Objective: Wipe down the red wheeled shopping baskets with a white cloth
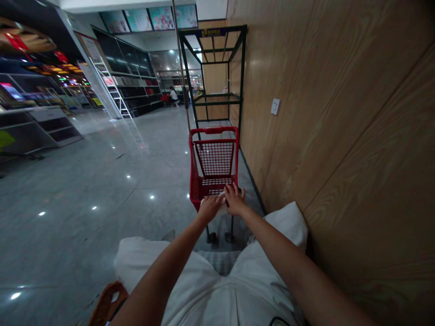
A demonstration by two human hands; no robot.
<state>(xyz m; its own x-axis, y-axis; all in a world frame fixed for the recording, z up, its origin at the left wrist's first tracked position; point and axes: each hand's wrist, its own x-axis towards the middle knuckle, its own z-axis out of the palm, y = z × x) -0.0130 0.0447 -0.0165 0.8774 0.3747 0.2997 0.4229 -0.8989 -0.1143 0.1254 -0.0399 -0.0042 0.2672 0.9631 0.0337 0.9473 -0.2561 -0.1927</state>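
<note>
A small red shopping cart (217,158) with a mesh basket stands right in front of my knees. My left hand (210,206) is at the cart's near edge, its fingers closed on a white cloth (222,207) that looks crumpled. Beside it, my right hand (234,199) lies over the right part of the same edge with its fingers spread. Its fingertips reach over the basket, next to the cloth. Part of the cloth and the near edge are hidden beneath my hands.
A wooden wall (326,117) with a socket (275,107) runs close along my right. Behind the cart stands a dark metal rack (243,77), with a thin pole (181,68) beside it. A ladder (115,93) leans farther left. Grey tiled floor (102,181) stretches left.
</note>
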